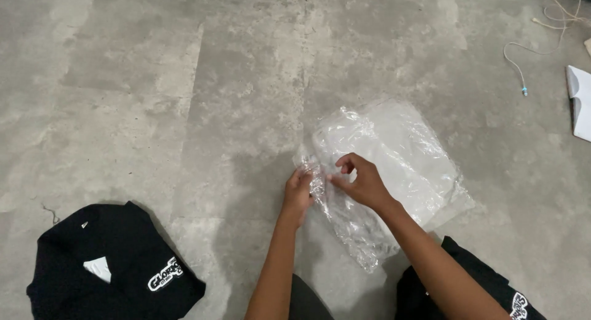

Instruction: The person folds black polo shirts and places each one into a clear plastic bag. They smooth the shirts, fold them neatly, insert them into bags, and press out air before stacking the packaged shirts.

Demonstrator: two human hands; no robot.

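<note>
A clear plastic bag (400, 154), crinkled and flat, lies on the grey concrete floor (184, 98) in front of me. My left hand (298, 191) pinches the bag's near left edge. Right beside it, my right hand (363, 181) grips the same crumpled edge with thumb and fingers. Both forearms reach in from the bottom of the view. Whether anything is inside the bag I cannot tell.
A folded black garment (104, 271) with a white printed logo and a white tag lies at the bottom left. Another black garment (486, 289) sits at the bottom right under my right arm. A thin white cable (523, 55) and white paper (578, 101) lie at the far right.
</note>
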